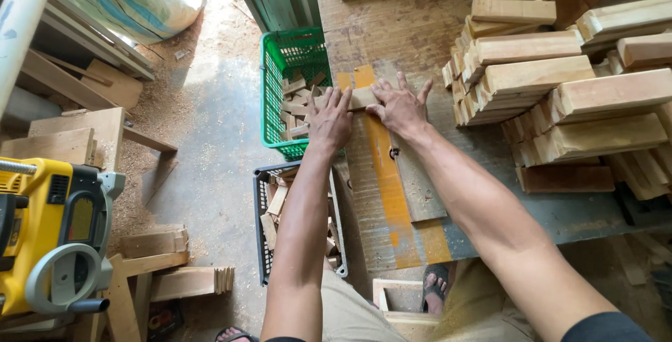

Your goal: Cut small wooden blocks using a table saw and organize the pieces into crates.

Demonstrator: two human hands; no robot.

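Short wood block (pixel 362 97) lies crosswise on worktop (pixel 560 216), right of green basket (pixel 274 76). Left hand (pixel 330 119) and right hand (pixel 401 107) both grasp block, 1 per end.

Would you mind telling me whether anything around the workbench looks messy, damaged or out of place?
Sawdust is spread thickly over the floor beside the yellow machine. Offcuts lie jumbled in the green basket and black crate. Both hands, left hand and right hand, press one wood block; nothing looks broken.

Woodworking shop, stacked timber blocks (pixel 560 83), yellow planer (pixel 49 237), sawdust-strewn floor (pixel 210 139), crates of offcuts (pixel 280 69)
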